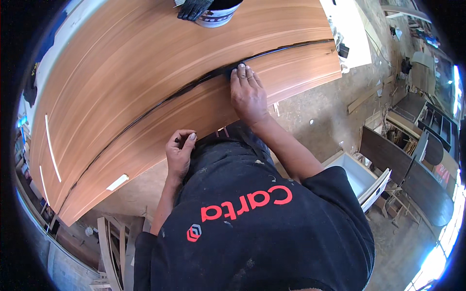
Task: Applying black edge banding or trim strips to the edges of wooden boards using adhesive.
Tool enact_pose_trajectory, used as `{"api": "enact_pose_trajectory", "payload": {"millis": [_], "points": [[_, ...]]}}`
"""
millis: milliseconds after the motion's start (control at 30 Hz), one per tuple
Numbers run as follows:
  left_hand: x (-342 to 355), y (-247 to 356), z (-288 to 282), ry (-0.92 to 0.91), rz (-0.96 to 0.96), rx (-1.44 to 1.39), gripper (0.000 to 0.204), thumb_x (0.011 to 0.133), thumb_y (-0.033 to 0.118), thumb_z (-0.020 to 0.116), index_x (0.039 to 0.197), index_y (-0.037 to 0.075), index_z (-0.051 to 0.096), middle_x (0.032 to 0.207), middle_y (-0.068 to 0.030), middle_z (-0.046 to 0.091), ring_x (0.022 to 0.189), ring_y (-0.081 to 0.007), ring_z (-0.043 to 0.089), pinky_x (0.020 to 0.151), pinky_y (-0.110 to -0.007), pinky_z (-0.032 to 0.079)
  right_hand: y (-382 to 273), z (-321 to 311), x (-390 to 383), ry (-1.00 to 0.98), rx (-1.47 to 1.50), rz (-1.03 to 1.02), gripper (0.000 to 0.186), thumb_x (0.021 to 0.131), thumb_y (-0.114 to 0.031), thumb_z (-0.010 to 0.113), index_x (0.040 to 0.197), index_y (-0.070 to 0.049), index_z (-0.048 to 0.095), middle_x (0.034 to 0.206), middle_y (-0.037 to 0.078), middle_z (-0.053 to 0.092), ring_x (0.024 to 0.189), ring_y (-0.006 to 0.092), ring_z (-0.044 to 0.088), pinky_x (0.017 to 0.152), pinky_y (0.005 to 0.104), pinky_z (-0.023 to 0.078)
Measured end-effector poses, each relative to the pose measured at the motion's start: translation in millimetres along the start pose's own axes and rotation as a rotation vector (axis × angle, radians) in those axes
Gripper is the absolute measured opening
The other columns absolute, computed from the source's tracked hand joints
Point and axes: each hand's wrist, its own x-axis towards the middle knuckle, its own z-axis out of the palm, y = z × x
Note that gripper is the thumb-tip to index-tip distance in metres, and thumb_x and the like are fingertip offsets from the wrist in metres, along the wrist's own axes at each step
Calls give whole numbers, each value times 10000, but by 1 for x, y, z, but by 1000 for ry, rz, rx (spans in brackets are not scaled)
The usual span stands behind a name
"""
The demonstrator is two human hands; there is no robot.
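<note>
A large wood-grain panel (pixel 145 72) lies before me, with a black line (pixel 165 100) running lengthwise along it, smeared wider near the middle. My right hand (pixel 249 94) presses down on that smeared stretch, fingers held together. Something dark shows at its fingertips, mostly hidden beneath them. At the panel's near edge is my left hand (pixel 180 151), fingers curled in and thumb bent toward them. A small dark spot shows inside its curl; I cannot make out what it is.
A white bucket (pixel 217 20) with dark insides stands at the panel's far side, a black glove (pixel 194 8) beside it. White strips (pixel 52 148) and a short white piece (pixel 117 182) lie at the left. A drawer (pixel 354 177) and dark boards (pixel 387 154) stand on the right.
</note>
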Motion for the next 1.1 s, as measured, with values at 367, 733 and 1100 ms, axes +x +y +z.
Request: {"api": "enact_pose_trajectory", "payload": {"millis": [367,733,1100], "points": [[-5,-3,-13,12,6,0,129,998,103,674,1082,7,688,903,-30,661,760,-94,540,712,-217,450,-31,-1,2,1,-8,-39,351,931,-151,574,1185,71,672,1260,268,690,1138,393,702,1023,431,534],[-13,-4,-24,36,6,-34,118,1000,101,675,1074,10,691,900,-22,659,769,-90,538,719,-216,447,-64,-4,0,-33,23,-95,371,929,-162,570,1193,81,664,1259,286,682,1133,399,700,1008,435,540],[-19,-9,-38,50,-5,-53,114,1002,101,673,1069,11,694,918,-23,669,791,-88,549,738,-215,447,-85,-6,2,-41,53,-155,372,925,-156,579,1201,79,664,1270,282,681,1137,394,701,998,435,545]]}}
